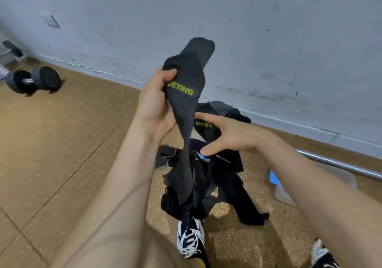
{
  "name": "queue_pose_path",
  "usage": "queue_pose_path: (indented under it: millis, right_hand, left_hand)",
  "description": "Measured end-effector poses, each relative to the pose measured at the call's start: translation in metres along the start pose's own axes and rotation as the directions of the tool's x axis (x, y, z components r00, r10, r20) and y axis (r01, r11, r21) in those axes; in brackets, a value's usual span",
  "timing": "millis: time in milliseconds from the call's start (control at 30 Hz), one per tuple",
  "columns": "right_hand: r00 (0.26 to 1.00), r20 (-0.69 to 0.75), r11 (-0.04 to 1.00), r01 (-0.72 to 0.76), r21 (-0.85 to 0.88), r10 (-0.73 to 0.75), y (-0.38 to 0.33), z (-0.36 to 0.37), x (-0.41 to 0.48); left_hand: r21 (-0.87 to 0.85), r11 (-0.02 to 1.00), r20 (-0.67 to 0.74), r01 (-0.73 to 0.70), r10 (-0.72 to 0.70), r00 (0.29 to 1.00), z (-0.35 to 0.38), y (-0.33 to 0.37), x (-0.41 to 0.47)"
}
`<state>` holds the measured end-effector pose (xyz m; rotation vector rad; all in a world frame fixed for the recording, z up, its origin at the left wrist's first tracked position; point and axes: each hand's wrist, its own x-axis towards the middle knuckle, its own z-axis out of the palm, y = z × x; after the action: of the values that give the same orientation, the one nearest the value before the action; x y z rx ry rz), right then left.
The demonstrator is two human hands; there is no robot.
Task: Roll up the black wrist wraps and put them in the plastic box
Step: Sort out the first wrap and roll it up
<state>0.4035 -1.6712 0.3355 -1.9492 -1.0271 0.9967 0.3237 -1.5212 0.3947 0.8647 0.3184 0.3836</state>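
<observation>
On the floor just beyond a laced sneaker (pixel 191 240) lies a heap of black wrist wraps (pixel 217 180). Above it the right hand (pixel 225 135) hovers with fingers spread, holding nothing. The left hand (pixel 155 104) grips one raised wrist wrap (pixel 186 77). A plastic box (pixel 341 173) sits at right, a dumbbell (pixel 33 80) far left.

Yellow "UEYING" on held wrist wrap (pixel 187 77), same lettering inverted on lower wrist wrap (pixel 205 130)

Brown speckled floor (pixel 62 143), pile of black wrist wraps (pixel 223 176), clear plastic box (pixel 285 196), dumbbell (pixel 33 80), steel bar (pixel 341 165)
</observation>
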Motion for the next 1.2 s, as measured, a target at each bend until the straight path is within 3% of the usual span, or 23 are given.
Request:
queue_pose_path:
  millis: [33, 100, 200, 300, 367, 433, 533, 600, 700, 800, 867, 933, 1000, 1100, 1133, 1167, 1200]
  right_hand:
    - [0.996, 0.093, 1.000, 0.000, -0.003, 0.000, -0.005, 0.007, -0.002]
    - [0.993, 0.121, 1.000, 0.017, -0.006, -0.017, -0.012, 0.030, 0.001]
    - [0.997, -0.068, 0.999, 0.029, 0.029, -0.027, -0.014, 0.061, 0.011]
    - [0.970, -0.243, 0.979, 0.058, 0.193, -0.010, -0.004, 0.060, 0.011]
    - [0.957, -0.291, 0.957, 0.095, 0.273, -0.012, 0.001, 0.053, 0.005]
    - [0.943, -0.332, 0.911, 0.149, 0.385, -0.014, 0.003, 0.045, -0.002]
    - [0.930, -0.355, 0.815, 0.275, 0.510, -0.092, -0.004, 0.030, -0.016]
    - [0.919, -0.353, 0.810, 0.339, 0.479, -0.176, -0.011, 0.020, -0.024]
    - [0.889, -0.410, 0.817, 0.385, 0.429, -0.204, -0.017, 0.009, -0.026]
    - [0.820, -0.542, 0.834, 0.420, 0.357, -0.181, -0.022, 0.001, -0.024]
    - [0.775, -0.617, 0.862, 0.399, 0.311, -0.137, -0.026, -0.003, -0.020]
    - [0.777, -0.618, 0.854, 0.399, 0.333, -0.122, -0.027, -0.004, -0.017]
    - [0.835, -0.543, 0.717, 0.431, 0.548, -0.088, -0.016, 0.002, -0.016]
    - [0.917, -0.397, 0.327, 0.389, 0.861, -0.044, 0.015, 0.030, -0.020]
    - [0.931, -0.364, 0.290, 0.358, 0.887, -0.034, 0.028, 0.043, -0.020]
    - [0.945, -0.327, 0.327, 0.316, 0.891, -0.023, 0.040, 0.057, -0.021]
    - [0.960, -0.281, 0.427, 0.259, 0.866, -0.012, 0.052, 0.070, -0.019]
  left_hand:
    - [-0.051, 0.998, 0.004, 0.028, -0.028, 1.000, 0.003, -0.001, -0.001]
    - [-0.092, 0.995, 0.006, 0.036, -0.035, 0.999, 0.008, -0.004, -0.003]
    - [-0.227, 0.974, 0.018, 0.029, -0.025, 1.000, 0.008, 0.002, -0.006]
    - [-0.334, 0.940, 0.008, -0.062, 0.069, 0.998, -0.004, 0.016, -0.007]
    - [-0.171, 0.975, -0.035, -0.143, 0.139, 0.990, -0.012, 0.023, -0.005]
    - [0.168, 0.962, -0.101, -0.213, 0.232, 0.968, -0.020, 0.022, -0.001]
    - [0.587, 0.791, -0.098, -0.175, 0.284, 0.954, -0.028, 0.013, -0.001]
    - [0.696, 0.709, -0.041, -0.112, 0.195, 0.980, -0.029, 0.007, -0.004]
    - [0.625, 0.781, 0.045, 0.002, -0.038, 0.998, -0.028, 0.006, -0.011]
    - [0.556, 0.829, 0.157, 0.064, -0.181, 0.971, -0.022, 0.004, -0.019]
    - [0.560, 0.826, 0.149, 0.070, -0.183, 0.972, -0.017, -0.003, -0.019]
    - [0.558, 0.828, 0.092, 0.056, -0.129, 0.987, -0.013, -0.009, -0.016]
    - [0.503, 0.863, 0.030, 0.041, -0.064, 0.997, -0.009, -0.013, -0.012]
    - [0.419, 0.908, -0.022, 0.016, -0.008, 1.000, -0.005, -0.018, -0.006]
    - [0.391, 0.920, -0.040, 0.011, 0.005, 0.999, -0.004, -0.020, -0.004]
    - [0.358, 0.934, -0.057, 0.006, 0.015, 0.998, -0.002, -0.021, -0.002]
    - [0.316, 0.949, -0.064, 0.001, 0.020, 0.998, -0.001, -0.022, -0.001]
